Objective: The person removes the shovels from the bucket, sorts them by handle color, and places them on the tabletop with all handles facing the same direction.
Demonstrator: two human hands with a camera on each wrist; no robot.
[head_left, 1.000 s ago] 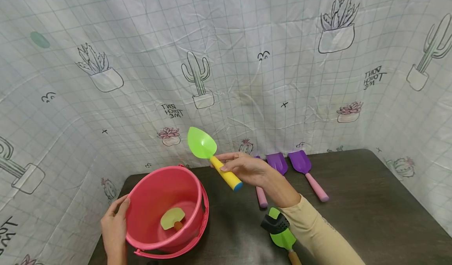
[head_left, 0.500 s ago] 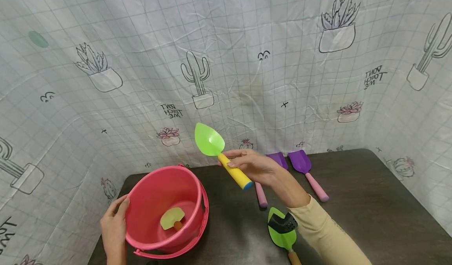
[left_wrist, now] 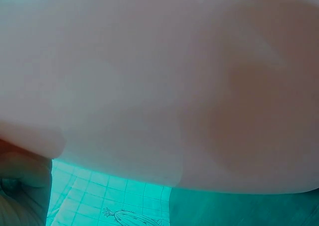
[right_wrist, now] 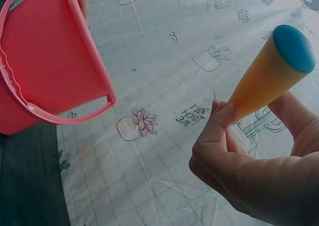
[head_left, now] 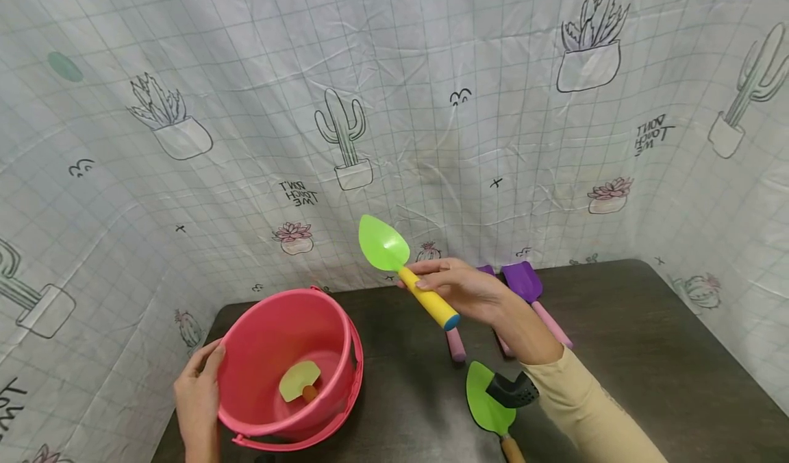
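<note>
In the head view my left hand [head_left: 198,391] grips the rim of a pink bucket [head_left: 271,326], which is tilted so its mouth faces me. Inside the bucket lies a pale yellow-green tool [head_left: 300,379] with an orange-brown handle. My right hand [head_left: 465,286] pinches the yellow handle of a green trowel [head_left: 383,245] in the air, right of the bucket. The trowel's blade points up and left. In the right wrist view the handle's blue end [right_wrist: 294,48] faces the camera. A blurred pale surface fills most of the left wrist view.
On the dark table [head_left: 394,394], a purple shovel [head_left: 522,281] with a pink handle lies at the back. Other pink handles [head_left: 455,345] are partly hidden behind my right arm. Nearer is a green trowel [head_left: 490,401] with a wooden handle. A printed cloth [head_left: 419,141] hangs behind.
My right hand has carried the green trowel to the right, away from the bucket. The left hand and the bucket have stayed almost still.
</note>
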